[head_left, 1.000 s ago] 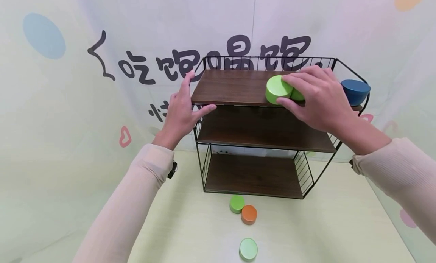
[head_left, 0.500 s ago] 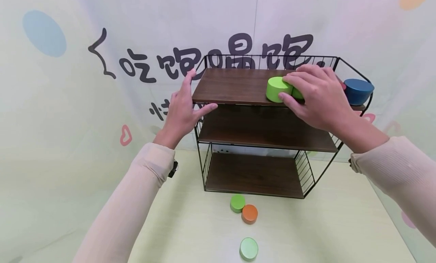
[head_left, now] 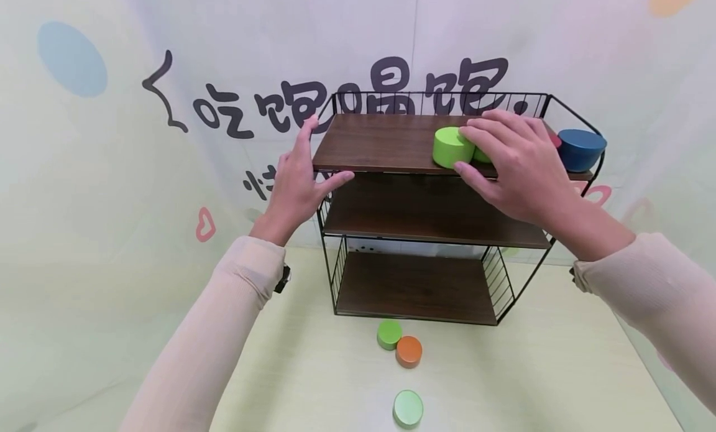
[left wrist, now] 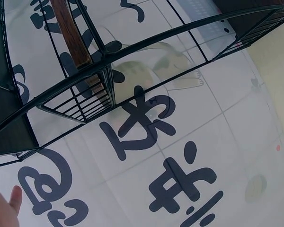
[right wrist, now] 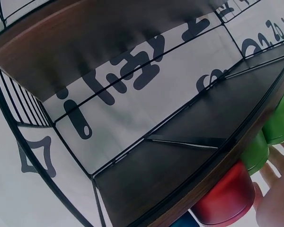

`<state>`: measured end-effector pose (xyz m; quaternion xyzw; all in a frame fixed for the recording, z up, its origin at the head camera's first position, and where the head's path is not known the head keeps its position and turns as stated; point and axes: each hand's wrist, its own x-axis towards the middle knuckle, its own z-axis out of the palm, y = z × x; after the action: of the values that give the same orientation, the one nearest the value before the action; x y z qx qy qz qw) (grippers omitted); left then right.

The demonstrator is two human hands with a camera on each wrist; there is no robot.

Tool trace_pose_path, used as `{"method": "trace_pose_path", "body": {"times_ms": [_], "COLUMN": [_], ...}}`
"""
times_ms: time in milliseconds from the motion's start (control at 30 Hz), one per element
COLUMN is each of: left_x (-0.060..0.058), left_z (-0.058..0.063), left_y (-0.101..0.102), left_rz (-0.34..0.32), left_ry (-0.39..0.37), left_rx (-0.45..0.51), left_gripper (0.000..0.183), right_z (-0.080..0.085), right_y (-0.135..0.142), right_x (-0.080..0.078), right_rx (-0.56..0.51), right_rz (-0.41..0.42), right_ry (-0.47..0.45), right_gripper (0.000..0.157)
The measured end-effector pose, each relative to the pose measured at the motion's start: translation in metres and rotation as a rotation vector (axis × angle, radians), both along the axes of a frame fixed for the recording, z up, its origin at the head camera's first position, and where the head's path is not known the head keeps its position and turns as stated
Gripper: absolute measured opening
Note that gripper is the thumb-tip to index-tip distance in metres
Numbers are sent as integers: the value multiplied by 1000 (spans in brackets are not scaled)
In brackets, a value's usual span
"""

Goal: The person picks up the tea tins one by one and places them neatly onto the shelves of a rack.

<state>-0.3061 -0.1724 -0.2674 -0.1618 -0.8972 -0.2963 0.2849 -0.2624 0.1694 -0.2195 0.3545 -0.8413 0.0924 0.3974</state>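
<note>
In the head view my right hand (head_left: 511, 161) is at the top board of a three-tier rack (head_left: 386, 140). Its fingertips touch the upper right rim of a bright green round tub (head_left: 452, 148) standing near the front edge; the thumb lies against its lower side. Behind the fingers, a darker green round tub (head_left: 482, 156) is partly hidden. A red round tub (right wrist: 227, 196) and a blue tub (head_left: 582, 150) stand further right. My left hand (head_left: 295, 182) is beside the rack's upper left corner, fingers extended upward and thumb stretched along below the board's front edge.
The two lower boards (head_left: 414, 286) are dark brown, in a black wire frame. On the pale table in front are a green round piece (head_left: 389, 334), an orange one (head_left: 409, 352) and a pale green one (head_left: 408, 409). A printed cloth hangs behind.
The bright green tub has settled slightly back on the board, and my right thumb has slid down its side. The left hand stays in place.
</note>
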Motion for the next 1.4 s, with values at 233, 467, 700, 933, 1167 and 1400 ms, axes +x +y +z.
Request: {"method": "trace_pose_path", "body": {"times_ms": [233, 467, 700, 933, 1167, 1400], "left_x": [-1, -3, -3, -3, -3, -2], "left_z": [-2, -1, 1, 1, 0, -1], "left_y": [-1, -1, 0, 0, 0, 0], "left_rz": [-7, 0, -4, -1, -6, 1], "left_ry": [5, -4, -6, -14, -1, -7], "left_rx": [-7, -2, 7, 13, 5, 11], "left_gripper": [104, 104, 104, 104, 105, 105], "right_z": [-11, -28, -51, -81, -120, -156], "right_y": [6, 8, 4, 5, 7, 6], "right_x": [7, 15, 23, 29, 34, 40], "right_rx": [-40, -144, -173, -157, -168, -178], "right_rz": [81, 197, 255, 272, 256, 261], "right_ry": [63, 207, 222, 156, 98, 10], "right_gripper": [51, 45, 43, 44, 46, 47]}}
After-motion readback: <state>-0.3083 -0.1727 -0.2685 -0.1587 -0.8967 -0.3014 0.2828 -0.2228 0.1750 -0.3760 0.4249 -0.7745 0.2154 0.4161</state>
